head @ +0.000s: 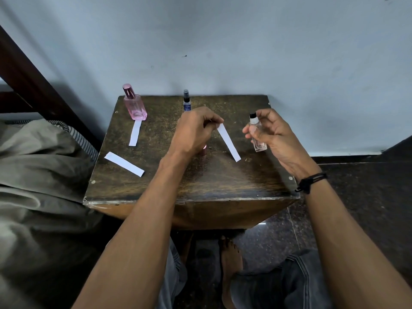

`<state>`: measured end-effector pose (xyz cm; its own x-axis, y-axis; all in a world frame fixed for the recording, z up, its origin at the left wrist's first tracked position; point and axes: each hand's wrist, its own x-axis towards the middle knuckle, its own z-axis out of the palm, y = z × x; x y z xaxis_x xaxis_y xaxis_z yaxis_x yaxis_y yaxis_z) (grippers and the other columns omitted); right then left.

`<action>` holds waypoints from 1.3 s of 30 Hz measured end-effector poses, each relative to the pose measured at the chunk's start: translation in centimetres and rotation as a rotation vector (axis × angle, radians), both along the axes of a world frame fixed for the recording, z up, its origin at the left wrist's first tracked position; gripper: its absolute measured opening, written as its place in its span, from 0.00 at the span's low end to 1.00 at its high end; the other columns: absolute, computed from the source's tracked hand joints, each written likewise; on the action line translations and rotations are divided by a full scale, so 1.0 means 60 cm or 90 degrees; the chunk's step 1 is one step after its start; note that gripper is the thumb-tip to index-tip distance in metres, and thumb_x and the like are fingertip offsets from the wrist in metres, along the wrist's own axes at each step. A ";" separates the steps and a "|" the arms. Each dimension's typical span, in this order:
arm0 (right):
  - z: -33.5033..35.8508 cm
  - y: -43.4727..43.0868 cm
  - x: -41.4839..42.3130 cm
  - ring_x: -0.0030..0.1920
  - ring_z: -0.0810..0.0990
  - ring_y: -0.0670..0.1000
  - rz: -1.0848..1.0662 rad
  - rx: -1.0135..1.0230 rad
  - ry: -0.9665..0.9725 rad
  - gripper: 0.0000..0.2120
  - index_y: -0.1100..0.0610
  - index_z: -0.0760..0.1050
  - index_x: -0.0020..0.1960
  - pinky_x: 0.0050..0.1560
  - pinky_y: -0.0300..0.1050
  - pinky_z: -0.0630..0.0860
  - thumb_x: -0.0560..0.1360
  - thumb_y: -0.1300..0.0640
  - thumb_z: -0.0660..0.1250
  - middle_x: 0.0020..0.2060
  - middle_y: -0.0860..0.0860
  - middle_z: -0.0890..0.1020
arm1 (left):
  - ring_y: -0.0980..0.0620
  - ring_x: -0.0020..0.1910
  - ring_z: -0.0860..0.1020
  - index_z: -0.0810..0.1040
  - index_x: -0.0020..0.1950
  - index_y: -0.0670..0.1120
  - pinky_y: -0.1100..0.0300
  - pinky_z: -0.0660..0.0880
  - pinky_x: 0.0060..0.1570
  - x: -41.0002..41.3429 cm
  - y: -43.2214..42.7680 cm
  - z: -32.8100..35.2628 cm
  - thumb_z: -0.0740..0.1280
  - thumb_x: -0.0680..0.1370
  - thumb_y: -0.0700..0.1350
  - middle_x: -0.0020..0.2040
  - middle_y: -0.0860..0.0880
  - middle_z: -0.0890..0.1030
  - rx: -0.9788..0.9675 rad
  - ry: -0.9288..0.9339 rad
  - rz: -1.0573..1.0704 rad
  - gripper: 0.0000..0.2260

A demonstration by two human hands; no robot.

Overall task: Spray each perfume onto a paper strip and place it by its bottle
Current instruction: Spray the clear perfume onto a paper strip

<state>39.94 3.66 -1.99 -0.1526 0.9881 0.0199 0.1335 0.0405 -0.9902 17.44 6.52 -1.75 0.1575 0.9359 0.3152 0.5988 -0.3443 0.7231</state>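
My left hand [196, 130] pinches the top end of a white paper strip [229, 143], which hangs slanting down to the right above the wooden table [156, 181]. My right hand [269, 132] grips a small clear perfume bottle [258, 139] with a black and white spray top, held just right of the strip. A pink perfume bottle [133, 103] stands at the back left with a paper strip [134, 136] lying in front of it. A dark blue spray bottle [186, 101] stands at the back middle, partly hidden behind my left hand. Another strip [124, 163] lies loose at the left.
A small pink cap [203, 150] sits on the table under my left wrist. A grey wall [223, 52] rises right behind the table. Bedding [38, 163] and a dark bed frame [33, 85] crowd the left side. My knee and bare foot [231, 259] are below the table's front edge.
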 end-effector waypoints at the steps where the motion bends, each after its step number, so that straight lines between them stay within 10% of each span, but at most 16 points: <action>1: 0.000 0.000 -0.001 0.49 0.84 0.50 0.001 0.001 0.000 0.12 0.51 0.73 0.60 0.56 0.46 0.78 0.79 0.62 0.69 0.49 0.50 0.85 | 0.57 0.46 0.82 0.87 0.50 0.46 0.58 0.79 0.52 0.000 0.000 0.001 0.72 0.76 0.37 0.48 0.54 0.85 0.007 0.009 -0.003 0.06; 14: 0.000 -0.002 -0.004 0.48 0.84 0.50 0.008 0.005 0.000 0.12 0.52 0.73 0.59 0.54 0.44 0.78 0.79 0.62 0.69 0.49 0.51 0.85 | 0.51 0.50 0.83 0.87 0.51 0.44 0.53 0.78 0.54 0.000 -0.002 -0.007 0.69 0.78 0.37 0.50 0.51 0.86 0.022 0.105 -0.027 0.08; 22: -0.002 -0.001 -0.004 0.48 0.84 0.52 0.008 0.008 0.001 0.13 0.52 0.73 0.59 0.55 0.47 0.78 0.76 0.57 0.71 0.48 0.50 0.86 | 0.58 0.23 0.79 0.86 0.50 0.48 0.61 0.81 0.41 -0.005 -0.001 -0.012 0.70 0.79 0.38 0.45 0.52 0.86 -0.097 0.092 0.008 0.07; 39: 0.003 -0.002 -0.004 0.51 0.83 0.54 0.002 -0.002 -0.016 0.13 0.54 0.71 0.60 0.58 0.50 0.77 0.79 0.63 0.69 0.51 0.52 0.85 | 0.54 0.38 0.84 0.86 0.45 0.52 0.57 0.82 0.43 -0.021 -0.005 0.025 0.74 0.76 0.50 0.39 0.54 0.85 -0.177 0.043 -0.007 0.03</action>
